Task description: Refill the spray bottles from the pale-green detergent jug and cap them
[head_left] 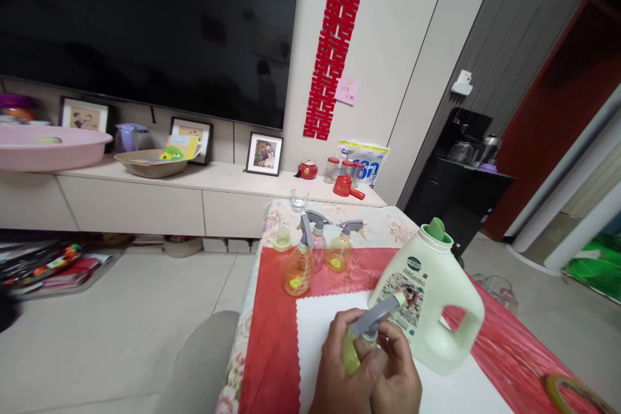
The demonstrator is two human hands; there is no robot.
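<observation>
Both hands hold a small yellow-green spray bottle [350,352] with a grey trigger head. My left hand [339,362] wraps round the bottle's body. At the neck, below the trigger head, are the closed fingers of my right hand [398,362]. Just beyond the hands stands a large pale green jug [439,284], its mouth uncapped with a green spout showing. Farther back on the table are an orange spray bottle [297,273], a pink spray bottle [319,251] and a yellow spray bottle [338,257], all upright. A pale green cap [282,240] sits beside them.
Under these lie a white sheet [310,320] and a red covering [266,330]. A glass cup [299,200] stands at the table's far edge; a tape roll [555,391] lies front right. Behind, a low cabinet [145,197] bears frames, jars and a pink basin [58,152].
</observation>
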